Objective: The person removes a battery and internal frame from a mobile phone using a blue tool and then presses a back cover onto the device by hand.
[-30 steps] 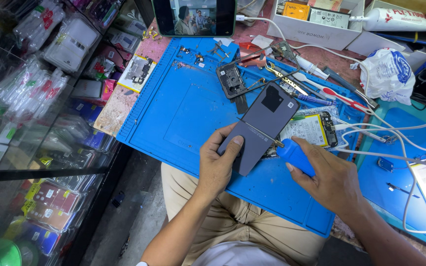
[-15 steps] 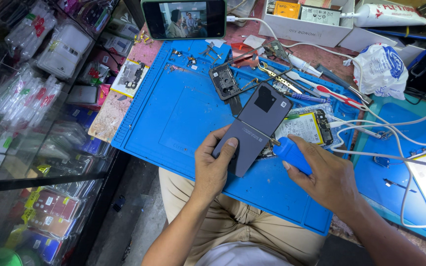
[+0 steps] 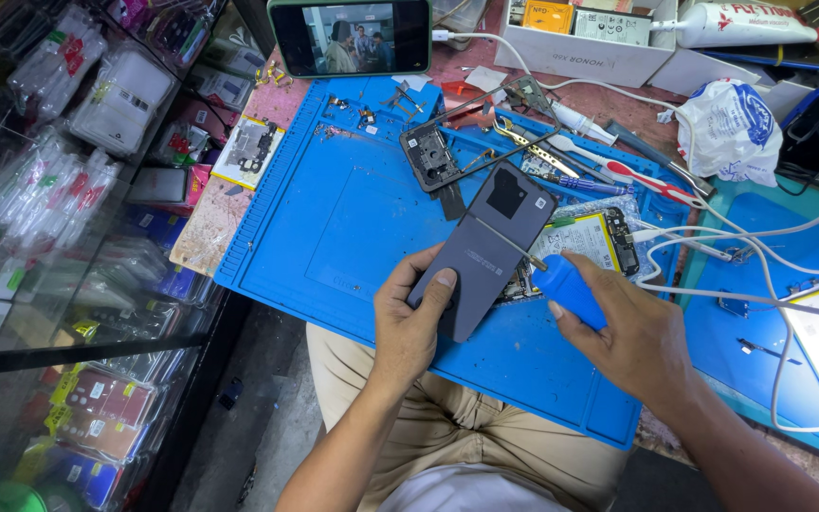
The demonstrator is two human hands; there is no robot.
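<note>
Two hands share one job: my left hand [image 3: 411, 327] grips the dark grey phone back cover [image 3: 483, 248] by its near end, thumb on top, its long axis slanting up and away to the right. My right hand [image 3: 632, 337] is closed round a blue screwdriver [image 3: 569, 290], just right of the cover and the nearer hand to its middle; the thin metal shaft lies across the smooth, matte panel. Beyond my right fingers sits an opened phone [image 3: 588, 237], circuitry bare, on the ribbed blue mat [image 3: 334, 218].
</note>
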